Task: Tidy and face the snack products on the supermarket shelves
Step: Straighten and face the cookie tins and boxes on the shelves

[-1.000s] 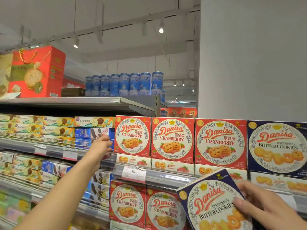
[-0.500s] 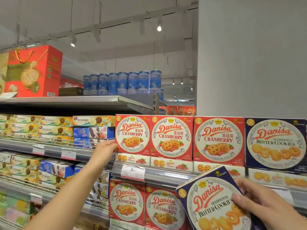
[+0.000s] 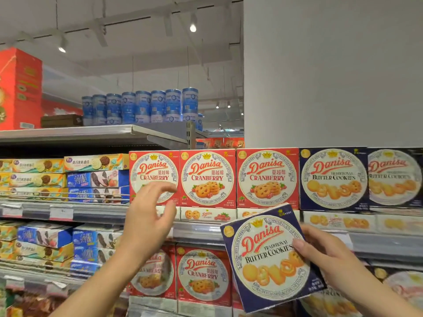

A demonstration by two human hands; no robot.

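My right hand (image 3: 329,257) holds a navy Danisa butter cookies box (image 3: 267,257) tilted in front of the shelves, below the upper shelf's row. My left hand (image 3: 148,216) is raised with fingers apart, in front of the leftmost red Danisa cranberry box (image 3: 151,170); whether it touches the box is unclear. Two more red cranberry boxes (image 3: 207,177) stand beside that one, then navy butter cookies boxes (image 3: 333,177) to the right. Flat boxes lie under the upright ones.
Long yellow and blue biscuit boxes (image 3: 93,177) fill the shelves at the left. More red cranberry boxes (image 3: 202,275) stand on the lower shelf. Blue tins (image 3: 142,106) and a red gift box (image 3: 20,88) sit on top. A white pillar (image 3: 332,69) rises at right.
My left hand has moved right from the shelf edge by the blue boxes to the leftmost cranberry box, fingers now spread. The view has shifted right; the navy box sits higher in view.
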